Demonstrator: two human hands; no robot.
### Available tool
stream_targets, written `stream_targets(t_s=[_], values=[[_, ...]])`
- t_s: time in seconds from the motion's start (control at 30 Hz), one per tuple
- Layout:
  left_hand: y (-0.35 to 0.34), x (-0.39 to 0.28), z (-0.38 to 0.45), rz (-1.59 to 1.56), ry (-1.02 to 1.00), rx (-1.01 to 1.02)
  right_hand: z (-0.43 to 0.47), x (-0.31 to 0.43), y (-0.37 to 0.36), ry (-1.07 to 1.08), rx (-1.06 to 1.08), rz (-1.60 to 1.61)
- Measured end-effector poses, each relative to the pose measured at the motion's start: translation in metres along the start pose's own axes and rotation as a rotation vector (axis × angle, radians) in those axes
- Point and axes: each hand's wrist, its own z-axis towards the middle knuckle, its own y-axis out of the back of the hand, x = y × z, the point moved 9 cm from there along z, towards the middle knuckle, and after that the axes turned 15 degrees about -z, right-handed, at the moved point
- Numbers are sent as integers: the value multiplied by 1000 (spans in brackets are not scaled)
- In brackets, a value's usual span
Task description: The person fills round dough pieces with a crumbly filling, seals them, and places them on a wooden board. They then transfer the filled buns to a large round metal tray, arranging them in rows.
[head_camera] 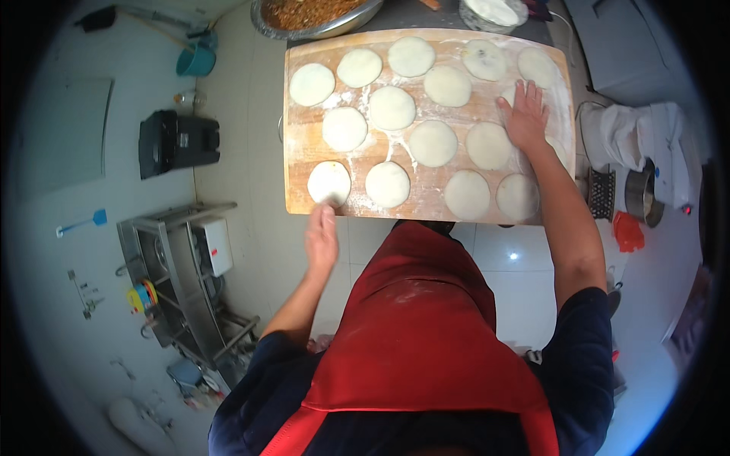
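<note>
Many flat, round dough discs lie spread over a floured wooden board (365,149). My right hand (526,117) is laid palm down near the board's right side, fingers spread, over a dough disc that it mostly hides. Just beyond its fingertips is another disc (536,67), and a pale one (489,146) lies to its left. At the board's near left edge is my left hand (323,236), slightly blurred and holding nothing. Its straight fingertips reach the near rim of a disc (329,181); whether they touch it I cannot tell.
Beyond the board stand a metal bowl of brown filling (313,14) and a bowl of white flour (494,12). To the right are a white sack (613,134) and a metal pot (641,191). A black bin (177,143) and a steel rack (177,285) stand along the left wall.
</note>
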Motion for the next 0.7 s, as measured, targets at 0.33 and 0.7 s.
stream_targets(t_s=[0.33, 0.7], values=[[10, 28, 115, 391, -125, 192, -279, 87, 73, -564, -3, 1216], [-3, 66, 136, 36, 64, 609, -448, 263, 2, -1104, 469, 1675]])
